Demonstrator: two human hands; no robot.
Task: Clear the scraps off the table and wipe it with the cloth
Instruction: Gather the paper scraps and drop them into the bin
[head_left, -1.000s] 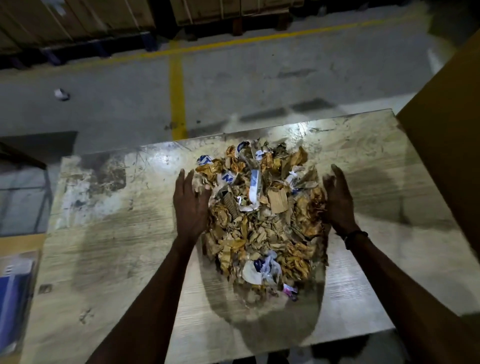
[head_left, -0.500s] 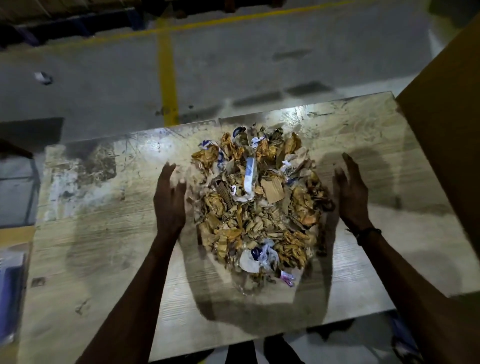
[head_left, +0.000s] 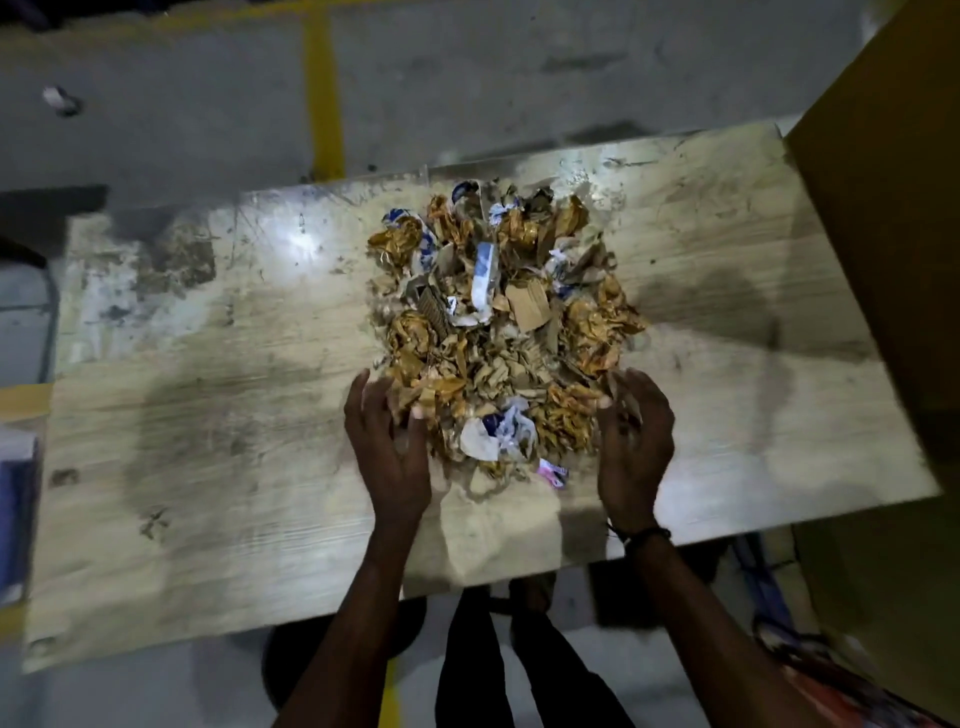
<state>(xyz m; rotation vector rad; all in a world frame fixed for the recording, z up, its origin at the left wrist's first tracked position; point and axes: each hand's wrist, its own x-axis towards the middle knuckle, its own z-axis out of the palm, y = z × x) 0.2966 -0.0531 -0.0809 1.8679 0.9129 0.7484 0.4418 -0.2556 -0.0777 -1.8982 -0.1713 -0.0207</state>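
Observation:
A heap of scraps (head_left: 498, 332), brown cardboard bits, crumpled tan tape and white-blue paper, lies in the middle of a worn pale wooden table (head_left: 208, 415). My left hand (head_left: 389, 447) is at the heap's near left edge, fingers slightly bent and touching the scraps. At the near right edge my right hand (head_left: 631, 441) cups the pile with loosely bent fingers. Neither hand grips anything. No cloth is in view.
A big brown cardboard box (head_left: 893, 208) stands against the table's right end. Beyond the table is grey floor with a yellow line (head_left: 322, 93) and a small white scrap (head_left: 60, 98). Blue items (head_left: 15, 499) sit at the left edge. My legs show below the table's near edge.
Both hands have moved from the sides of the heap to its near corners, closer to me. The camera has tilted further down.

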